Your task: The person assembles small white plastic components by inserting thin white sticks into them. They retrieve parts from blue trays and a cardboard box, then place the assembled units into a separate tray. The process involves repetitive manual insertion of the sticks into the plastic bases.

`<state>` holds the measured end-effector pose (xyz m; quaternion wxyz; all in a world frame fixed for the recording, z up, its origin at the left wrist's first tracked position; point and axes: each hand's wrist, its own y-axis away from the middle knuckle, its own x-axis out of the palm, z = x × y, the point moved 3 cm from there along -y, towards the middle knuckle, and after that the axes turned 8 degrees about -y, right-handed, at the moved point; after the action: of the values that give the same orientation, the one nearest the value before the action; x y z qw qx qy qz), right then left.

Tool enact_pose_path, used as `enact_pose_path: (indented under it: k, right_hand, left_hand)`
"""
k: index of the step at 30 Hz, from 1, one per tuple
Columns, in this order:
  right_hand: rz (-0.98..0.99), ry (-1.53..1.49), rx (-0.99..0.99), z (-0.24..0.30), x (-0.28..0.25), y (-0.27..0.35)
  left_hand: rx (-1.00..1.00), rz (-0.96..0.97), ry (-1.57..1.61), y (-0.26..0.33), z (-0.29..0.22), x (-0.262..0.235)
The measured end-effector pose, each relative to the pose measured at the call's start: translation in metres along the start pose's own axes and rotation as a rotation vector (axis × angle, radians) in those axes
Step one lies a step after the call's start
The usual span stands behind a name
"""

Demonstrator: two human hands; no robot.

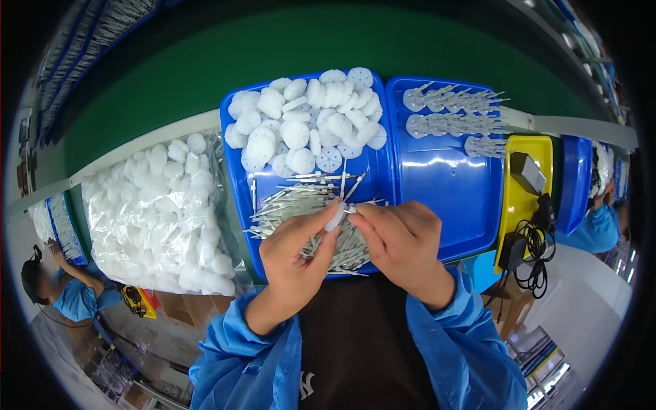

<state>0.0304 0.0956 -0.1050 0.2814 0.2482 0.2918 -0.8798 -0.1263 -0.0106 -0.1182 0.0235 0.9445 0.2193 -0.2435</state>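
My left hand (295,247) pinches a small white round disc (334,218) edge-on between thumb and fingers. Opposite it, my right hand (402,240) has thumb and forefinger closed on a thin pale pin (350,210), whose end meets the disc; how deep it goes in is hidden. Both hands are over a blue tray (240,199). Its far half is heaped with white discs (296,134), some showing small holes. Under my hands lies a pile of thin grey-white pins (283,205).
At right, another blue tray (447,198) bears rows of discs with pins standing in them (454,125). Beyond it is a yellow tray (511,198) with a dark box (527,172) and black cables (533,256). A clear bag of white discs (154,219) lies left. Co-workers (75,297) sit at both sides.
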Motion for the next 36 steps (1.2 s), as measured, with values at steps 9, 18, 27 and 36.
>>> enact_pose_path:
  k: [9, 18, 27, 36]
  right_hand:
    - [0.054, -0.317, 0.186, -0.010, 0.006, 0.010]
    - [0.193, -0.661, 0.401, -0.013, -0.002, 0.009]
    - [0.150, -0.753, 0.439, -0.017, 0.000, 0.014]
    - [0.115, -1.113, 0.540, -0.020, 0.007, 0.029]
  left_hand:
    - [-0.032, 0.135, 0.128, -0.007, 0.005, -0.006]
    - [0.342, -0.004, -0.241, -0.009, -0.013, -0.007]
    - [0.312, 0.039, -0.094, -0.004, -0.020, -0.002]
    - [0.317, 0.044, -0.061, 0.000, -0.020, 0.000]
